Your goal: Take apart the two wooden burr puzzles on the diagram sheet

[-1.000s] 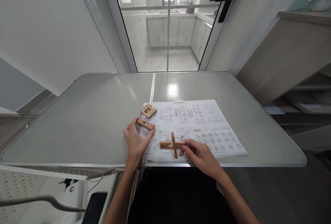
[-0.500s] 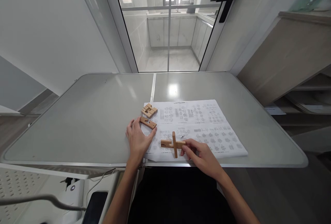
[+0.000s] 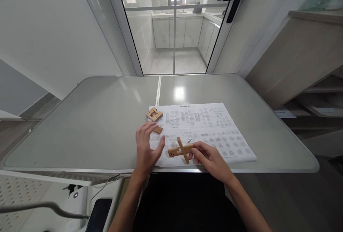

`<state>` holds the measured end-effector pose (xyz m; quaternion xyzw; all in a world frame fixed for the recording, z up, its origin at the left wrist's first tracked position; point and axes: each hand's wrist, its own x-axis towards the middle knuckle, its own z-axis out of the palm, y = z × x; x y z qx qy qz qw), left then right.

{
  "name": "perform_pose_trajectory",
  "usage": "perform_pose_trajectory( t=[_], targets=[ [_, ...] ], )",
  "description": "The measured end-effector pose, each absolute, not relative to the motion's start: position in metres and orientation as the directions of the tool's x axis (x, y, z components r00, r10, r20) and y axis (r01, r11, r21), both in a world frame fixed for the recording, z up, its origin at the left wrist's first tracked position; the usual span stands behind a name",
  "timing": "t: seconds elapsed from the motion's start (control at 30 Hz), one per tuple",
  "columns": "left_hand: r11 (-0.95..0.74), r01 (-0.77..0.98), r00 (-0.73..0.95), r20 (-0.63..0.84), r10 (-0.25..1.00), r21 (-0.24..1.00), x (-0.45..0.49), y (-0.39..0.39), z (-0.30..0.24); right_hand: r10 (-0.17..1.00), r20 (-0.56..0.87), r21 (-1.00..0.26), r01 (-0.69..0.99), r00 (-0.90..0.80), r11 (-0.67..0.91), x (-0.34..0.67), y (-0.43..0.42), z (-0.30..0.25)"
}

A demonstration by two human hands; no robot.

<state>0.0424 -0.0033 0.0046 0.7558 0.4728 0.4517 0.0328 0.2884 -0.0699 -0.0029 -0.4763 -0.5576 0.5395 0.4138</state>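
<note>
Between the fingers and thumb of my right hand (image 3: 210,159) is the right end of two crossed wooden puzzle pieces (image 3: 182,150), joined in a cross above the sheet. My left hand (image 3: 147,148) is open, thumb and fingers apart, with nothing between them. Behind its fingertips lies a notched wooden puzzle piece (image 3: 159,130), partly hidden by the fingers. Just beyond that piece, a small stack of wooden puzzle pieces (image 3: 154,114) rests on the left corner of the printed instruction sheet (image 3: 214,130).
The grey folding table (image 3: 107,117) has a metal seam near its middle. A glass door (image 3: 174,28) stands behind it. At the lower left, a phone (image 3: 98,215) and a white power strip (image 3: 77,203) with a cable lie below table height. A wooden shelf (image 3: 297,53) is on the right.
My left hand has let go of the notched piece and moved slightly right, towards the crossed pieces. The crossed pieces have tilted in my right hand.
</note>
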Motion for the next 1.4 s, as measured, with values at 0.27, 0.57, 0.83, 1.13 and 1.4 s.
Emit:
perform_pose_trajectory(
  t=[0.27, 0.57, 0.83, 1.13, 1.4],
  targets=[
    [-0.703, 0.432, 0.564, 0.439, 0.700, 0.565, 0.069, -0.023, 0.012, 0.988, -0.063, -0.992, -0.100, -0.143, -0.078, 0.293, -0.067, -0.009],
    [-0.673, 0.418, 0.544, 0.425, 0.723, 0.611, 0.078, -0.024, 0.012, 0.985, -0.067, -0.988, -0.126, -0.157, -0.087, 0.294, -0.067, -0.008],
    [-0.699, 0.411, 0.542, 0.460, 0.703, 0.584, 0.077, -0.023, 0.018, 0.981, -0.066, -0.990, -0.108, -0.184, -0.087, 0.296, -0.068, -0.008],
    [-0.721, 0.421, 0.559, 0.469, 0.684, 0.550, 0.067, -0.022, 0.024, 0.985, -0.046, -0.990, -0.125, -0.168, -0.068, 0.297, -0.069, -0.009],
    [-0.722, 0.442, 0.570, 0.455, 0.684, 0.532, 0.058, -0.022, 0.029, 0.990, -0.036, -0.990, -0.131, -0.135, -0.054, 0.298, -0.070, -0.010]
  ],
)
